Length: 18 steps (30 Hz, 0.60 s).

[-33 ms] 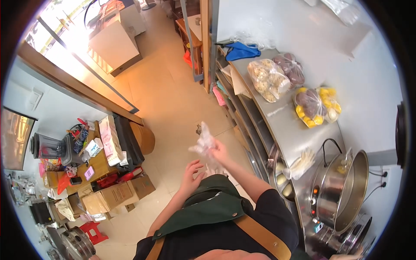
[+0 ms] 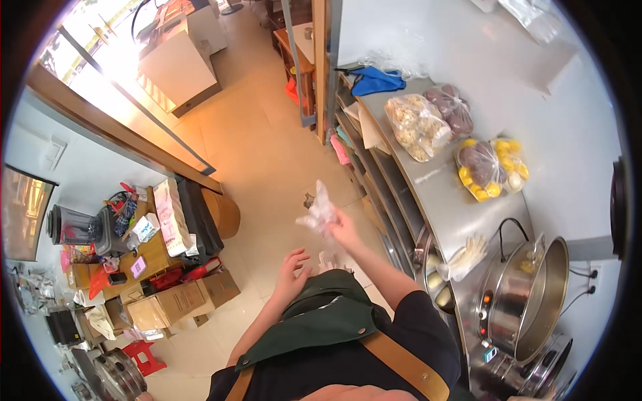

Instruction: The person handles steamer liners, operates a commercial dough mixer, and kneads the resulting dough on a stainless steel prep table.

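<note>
My right hand (image 2: 341,226) grips a thin, translucent plastic glove (image 2: 319,207), which sticks up above my fingers. Lower and to the left, my left hand (image 2: 294,271) has loosely curved, separated fingers and holds nothing. Both arms reach out over a dark green apron (image 2: 321,321) that I wear, with the tiled floor (image 2: 267,167) beyond them. A pale pair of gloves (image 2: 467,255) lies on the steel counter (image 2: 461,220) to my right.
Bagged food (image 2: 414,127), yellow items (image 2: 491,170), a blue cloth (image 2: 374,80) and steel pots (image 2: 515,294) occupy the right counter. On the left are a cluttered table (image 2: 120,291), a blender (image 2: 70,224), cardboard boxes (image 2: 174,304) and a red stool (image 2: 144,357). A doorway lies ahead.
My right hand has shifted slightly up and to the right with the plastic glove. My left hand has barely moved.
</note>
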{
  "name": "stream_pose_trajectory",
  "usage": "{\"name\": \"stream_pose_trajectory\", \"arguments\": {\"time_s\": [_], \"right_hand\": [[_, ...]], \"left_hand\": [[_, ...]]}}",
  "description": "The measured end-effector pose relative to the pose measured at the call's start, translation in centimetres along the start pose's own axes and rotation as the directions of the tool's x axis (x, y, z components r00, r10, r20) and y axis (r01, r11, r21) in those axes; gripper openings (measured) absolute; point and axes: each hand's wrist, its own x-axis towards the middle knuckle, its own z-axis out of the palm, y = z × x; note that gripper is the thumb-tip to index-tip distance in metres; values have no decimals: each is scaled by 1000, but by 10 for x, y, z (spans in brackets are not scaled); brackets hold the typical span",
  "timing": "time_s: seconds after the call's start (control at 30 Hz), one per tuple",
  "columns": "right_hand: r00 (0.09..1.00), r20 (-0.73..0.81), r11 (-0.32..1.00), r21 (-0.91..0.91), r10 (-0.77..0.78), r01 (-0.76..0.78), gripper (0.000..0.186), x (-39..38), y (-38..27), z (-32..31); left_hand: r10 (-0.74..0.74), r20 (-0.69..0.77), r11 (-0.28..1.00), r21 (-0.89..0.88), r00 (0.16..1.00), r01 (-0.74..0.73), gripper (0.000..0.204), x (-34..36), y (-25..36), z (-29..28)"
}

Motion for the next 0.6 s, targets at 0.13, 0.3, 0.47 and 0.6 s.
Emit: {"name": "stream_pose_trajectory", "arguments": {"time_s": [0.13,0.3,0.47,0.6], "right_hand": [[988,99,989,94,-120,111,44,51,-32,11],[940,145,951,42,-308,305,48,104,-74,20],[729,-473,849,-85,-495,521,49,208,-168,-71],[349,-599,680,-514,-721,522,57,299,-220,-159]], "left_hand": [[-477,115,798,-359,872,484,27,28,-12,-34],[-318,141,847,-402,938,347,29,72,-23,-55],[-405,-41,883,-278,913,379,27,96,-91,-84],[-608,-227,789,-68,761,611,30,81,-185,-112]]}}
